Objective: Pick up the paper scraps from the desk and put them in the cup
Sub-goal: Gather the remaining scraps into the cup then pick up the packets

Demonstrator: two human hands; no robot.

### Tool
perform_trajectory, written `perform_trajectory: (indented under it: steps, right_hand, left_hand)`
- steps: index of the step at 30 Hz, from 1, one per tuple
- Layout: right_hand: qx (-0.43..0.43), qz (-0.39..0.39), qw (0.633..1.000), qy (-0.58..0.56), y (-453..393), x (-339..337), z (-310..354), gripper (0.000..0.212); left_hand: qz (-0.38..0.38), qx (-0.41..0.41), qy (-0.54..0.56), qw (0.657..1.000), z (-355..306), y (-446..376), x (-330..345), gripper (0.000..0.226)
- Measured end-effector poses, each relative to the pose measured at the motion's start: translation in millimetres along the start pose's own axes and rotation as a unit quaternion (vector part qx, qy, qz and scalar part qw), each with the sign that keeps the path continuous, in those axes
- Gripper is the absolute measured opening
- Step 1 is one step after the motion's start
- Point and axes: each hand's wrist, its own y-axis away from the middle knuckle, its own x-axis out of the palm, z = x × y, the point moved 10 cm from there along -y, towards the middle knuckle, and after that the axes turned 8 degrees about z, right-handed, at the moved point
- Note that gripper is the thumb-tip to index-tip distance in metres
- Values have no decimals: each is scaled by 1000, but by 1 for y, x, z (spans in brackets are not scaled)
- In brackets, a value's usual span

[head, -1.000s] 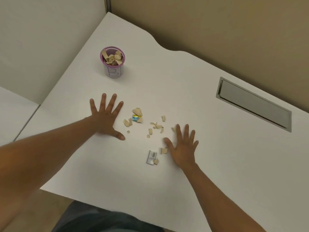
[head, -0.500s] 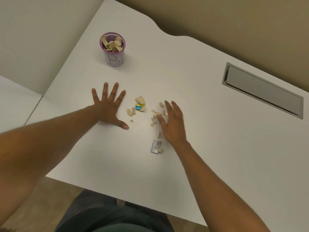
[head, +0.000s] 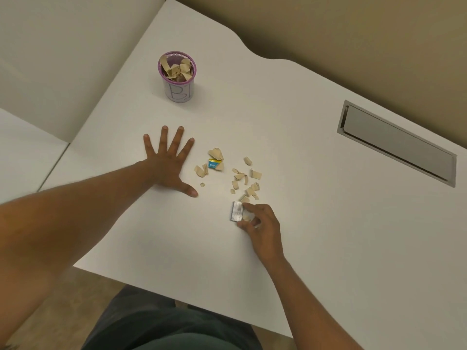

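the right hand [head: 262,223] has pulled back from the scattered paper scraps [head: 246,178], its fingers [head: 249,207] now pinching the grey scrap [head: 236,210]; the left hand [head: 168,162] stays flat, fingers spread, on the counter [head: 303,147].

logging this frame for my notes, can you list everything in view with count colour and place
desk: one, white, fills most of the view
cup: one, purple rim, pale lettered side, far left of desk, holding tan scraps
loose paper scraps: over a dozen, tan, mid desk between the hands
blue scrap: one, blue and yellow, among the left cluster
printed scrap: one, grey-white, at the right fingertips
cable hatch: one, grey, far right
left hand: flat, fingers spread
right hand: fingers curled at the printed scrap
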Motion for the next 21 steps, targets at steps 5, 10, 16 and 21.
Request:
perform_trajectory:
  steps: [5,10,16,21]
  right_hand:
    - [47,23,998,-45,-24,-5,-2,39]
    - [42,61,995,-69,-33,5,9,39]
    - [43,-38,998,8,-22,-32,3,58]
    - [66,-29,997,19,-38,-26,7,68]
  left_hand:
    - [8,-2,-5,1000,-1,3,-1,166]
    - [0,-6,-16,1000,-1,6,-4,167]
    - [-89,-3,37,995,-20,36,-9,145]
    - [-182,17,220,958,-49,68,8,75]
